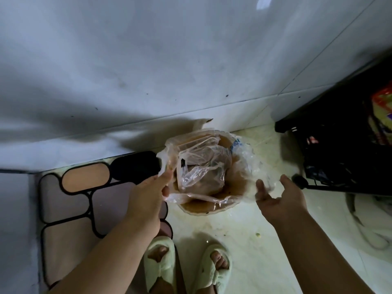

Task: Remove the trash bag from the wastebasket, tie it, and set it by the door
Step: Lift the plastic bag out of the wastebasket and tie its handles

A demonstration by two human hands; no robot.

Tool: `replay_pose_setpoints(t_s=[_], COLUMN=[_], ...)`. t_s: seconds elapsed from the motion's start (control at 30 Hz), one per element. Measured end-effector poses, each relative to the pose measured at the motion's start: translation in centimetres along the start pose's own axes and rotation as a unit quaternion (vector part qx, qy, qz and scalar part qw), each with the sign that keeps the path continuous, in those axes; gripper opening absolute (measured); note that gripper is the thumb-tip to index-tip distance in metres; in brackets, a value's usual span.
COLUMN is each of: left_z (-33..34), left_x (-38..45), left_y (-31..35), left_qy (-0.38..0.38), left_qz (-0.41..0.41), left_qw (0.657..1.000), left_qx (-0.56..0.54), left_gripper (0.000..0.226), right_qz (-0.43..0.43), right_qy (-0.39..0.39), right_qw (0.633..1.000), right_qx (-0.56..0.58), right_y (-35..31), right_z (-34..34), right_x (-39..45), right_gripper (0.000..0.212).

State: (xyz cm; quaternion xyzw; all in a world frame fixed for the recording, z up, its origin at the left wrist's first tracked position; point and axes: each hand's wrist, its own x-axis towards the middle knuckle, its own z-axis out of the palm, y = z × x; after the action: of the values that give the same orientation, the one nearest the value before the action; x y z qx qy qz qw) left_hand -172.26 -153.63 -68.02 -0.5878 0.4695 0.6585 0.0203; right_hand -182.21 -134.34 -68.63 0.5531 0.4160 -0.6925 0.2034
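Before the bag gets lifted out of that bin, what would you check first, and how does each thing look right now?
1. Left hand pinching the clear plastic trash bag at its rim: ok.
2. Right hand has a grip on the opposite edge: not ok, it is open.
3. Bag freed from the round tan wastebasket: not ok, the far side is draped over the rim.
4. Bag free of tears: cannot tell.
5. Pale green slippers clear of the basket: ok.

Bare forearms, no sleeves, pale green open-toe slippers (184, 266) on both feet
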Motion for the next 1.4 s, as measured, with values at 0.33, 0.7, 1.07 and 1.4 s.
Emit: replay_pose_setpoints(t_s=[0.33,0.7,1.07,1.4], left_z=[0.5,2.6,4.7,4.3], left_x=[-2.2,-3.8,-3.2,0.0], left_y=[1.9,1.3,1.7,1.3], left_qy=[-0.102,-0.232,-0.326,-0.411], left_qz=[0.169,0.150,0.199,0.029], left_qw=[0.979,0.960,0.916,0.908], left_qx=[0.056,0.046,0.124,0.076], left_gripper=[0.018,0.056,0.068,0.068], right_qz=[-0.167,-0.162,-0.121,-0.100], right_qy=[-0.161,-0.298,-0.374,-0.355], right_qw=[0.950,0.881,0.844,0.768], right_qx=[-0.208,-0.329,-0.365,-0.524], right_y=[-0.4,0.9,1.2,-1.1], right_z=[0.5,1.0,2.5,4.1], right_x=[-2.1,-6.0,-5.6,-4.2], right_gripper=[0.042,0.032,0.026,0.021])
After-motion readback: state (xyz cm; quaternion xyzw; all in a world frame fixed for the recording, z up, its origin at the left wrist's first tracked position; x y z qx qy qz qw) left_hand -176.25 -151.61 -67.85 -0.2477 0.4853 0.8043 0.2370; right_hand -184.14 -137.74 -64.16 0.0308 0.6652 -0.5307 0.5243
